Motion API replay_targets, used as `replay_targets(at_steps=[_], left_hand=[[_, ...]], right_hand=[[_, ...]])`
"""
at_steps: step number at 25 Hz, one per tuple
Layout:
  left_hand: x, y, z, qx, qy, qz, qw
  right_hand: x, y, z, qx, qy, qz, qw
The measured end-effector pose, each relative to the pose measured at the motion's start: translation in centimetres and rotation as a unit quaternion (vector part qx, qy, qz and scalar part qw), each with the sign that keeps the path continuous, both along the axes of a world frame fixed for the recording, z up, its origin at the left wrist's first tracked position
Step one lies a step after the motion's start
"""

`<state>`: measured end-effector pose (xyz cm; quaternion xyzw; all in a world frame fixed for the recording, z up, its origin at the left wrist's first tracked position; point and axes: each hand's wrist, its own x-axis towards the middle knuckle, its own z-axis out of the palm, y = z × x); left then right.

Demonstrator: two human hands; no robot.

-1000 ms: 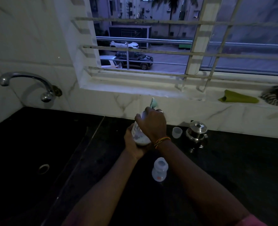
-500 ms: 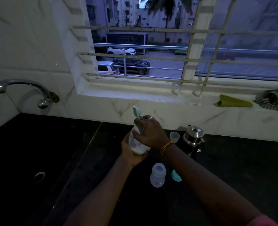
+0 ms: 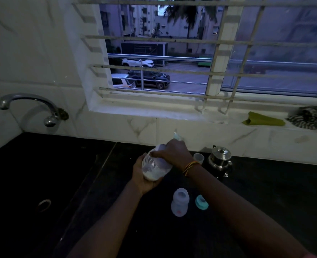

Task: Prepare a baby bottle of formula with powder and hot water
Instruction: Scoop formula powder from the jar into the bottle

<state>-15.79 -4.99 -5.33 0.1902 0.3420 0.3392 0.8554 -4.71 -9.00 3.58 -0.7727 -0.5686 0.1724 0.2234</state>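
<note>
My left hand grips a clear powder container from below, tilted, with white powder lying in its lower end. My right hand is closed over the container's mouth and holds a teal scoop; only the handle tip shows above my knuckles. The open baby bottle stands upright on the black counter just below my hands. Its teal collar lies beside it on the right. A steel pot with a lid sits by the back wall.
A small clear cup stands between my right wrist and the steel pot. The black sink with its drain and a chrome tap are at the left. A green cloth and a striped cloth lie on the window sill.
The container has tipped further over in my left hand. My right hand has pushed the scoop deeper, so less of its teal handle shows. The teal collar has come into sight.
</note>
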Motion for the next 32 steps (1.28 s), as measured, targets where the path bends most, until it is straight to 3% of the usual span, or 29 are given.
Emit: replay_targets(at_steps=[2, 4, 5, 8, 9, 11, 14, 15, 17, 19, 22, 26, 29, 32], left_hand=[[-0.8, -0.5, 0.2, 0.002, 0.037, -0.025, 0.999], [-1.0, -0.4, 0.3, 0.007, 0.020, -0.029, 0.999], [-0.9, -0.2, 0.2, -0.015, -0.017, -0.034, 0.999], [-1.3, 0.9, -0.2, 0.001, -0.010, -0.060, 0.998], [-1.6, 1.0, -0.4, 0.008, 0.029, -0.062, 0.998], [-2.1, 1.4, -1.3, 0.008, 0.071, -0.105, 0.992], [-2.6, 2.3, -2.7, 0.035, 0.059, -0.077, 0.995], [-2.7, 2.2, -2.7, 0.026, 0.052, -0.058, 0.997], [-3.4, 2.2, -3.8, 0.014, 0.059, -0.049, 0.997], [-3.2, 2.5, -4.4, -0.016, 0.033, -0.049, 0.998], [-2.7, 3.4, -5.1, -0.044, -0.001, -0.036, 0.998], [-3.0, 4.8, -5.9, -0.055, -0.010, -0.033, 0.998], [-3.1, 5.7, -6.1, -0.004, 0.010, -0.020, 1.000], [-3.6, 6.2, -6.6, 0.058, 0.053, 0.017, 0.997]], right_hand=[[-0.1, -0.2, 0.5, -0.011, -0.005, 0.052, 0.999], [-0.1, -0.3, 1.1, -0.009, -0.064, 0.161, 0.985], [0.1, -0.2, 1.4, -0.014, -0.103, 0.220, 0.970], [0.7, 0.6, 1.5, -0.031, -0.172, 0.341, 0.924], [0.8, 0.9, 1.3, -0.025, -0.184, 0.370, 0.910], [0.9, 1.2, 0.9, -0.001, -0.209, 0.424, 0.881], [1.9, 1.3, 1.5, 0.067, -0.233, 0.471, 0.848], [2.8, 1.6, 1.7, 0.081, -0.209, 0.459, 0.860], [5.3, 2.6, 0.9, 0.071, -0.125, 0.369, 0.918], [7.4, 3.2, -1.9, -0.020, -0.109, 0.249, 0.962], [8.4, 3.1, -9.2, -0.155, -0.121, 0.169, 0.966], [9.0, 3.6, -15.1, -0.210, -0.062, 0.145, 0.965], [9.2, 4.1, -15.0, -0.166, -0.068, 0.147, 0.973], [8.5, 2.7, -11.1, 0.003, -0.025, 0.134, 0.991]])
